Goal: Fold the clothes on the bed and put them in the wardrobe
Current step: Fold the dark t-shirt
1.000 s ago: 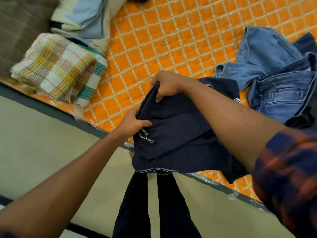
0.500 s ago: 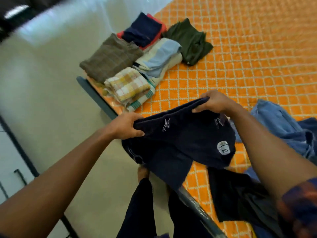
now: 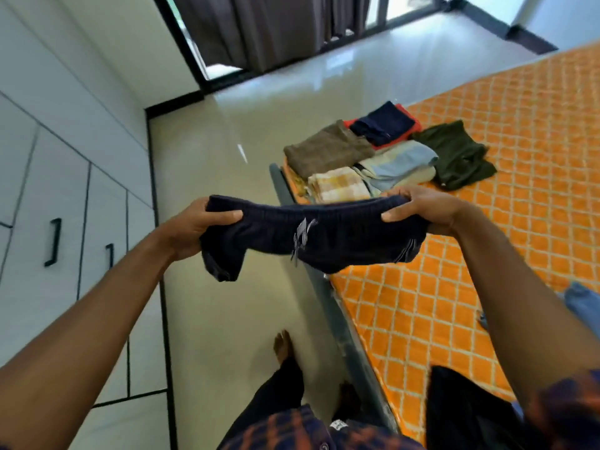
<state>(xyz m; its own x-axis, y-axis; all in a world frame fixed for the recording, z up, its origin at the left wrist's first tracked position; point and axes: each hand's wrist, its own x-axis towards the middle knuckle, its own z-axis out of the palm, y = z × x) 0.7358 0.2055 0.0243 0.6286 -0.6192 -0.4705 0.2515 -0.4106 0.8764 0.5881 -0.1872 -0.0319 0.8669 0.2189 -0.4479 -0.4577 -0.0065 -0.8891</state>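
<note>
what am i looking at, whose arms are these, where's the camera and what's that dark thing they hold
There is no machine here: these are a person's own two arms. The single picture comes from a wide-angle camera worn on their head, looking forward and down, which is why the room looks bent. The left hand and the right hand each have a grip on one end of the top edge of the dark navy shorts, stretched between them in the air at the edge of the bed. On the bed's orange cover, folded clothes lie near the corner, with a dark green garment beside them. The white doors on the left look like the wardrobe.
</note>
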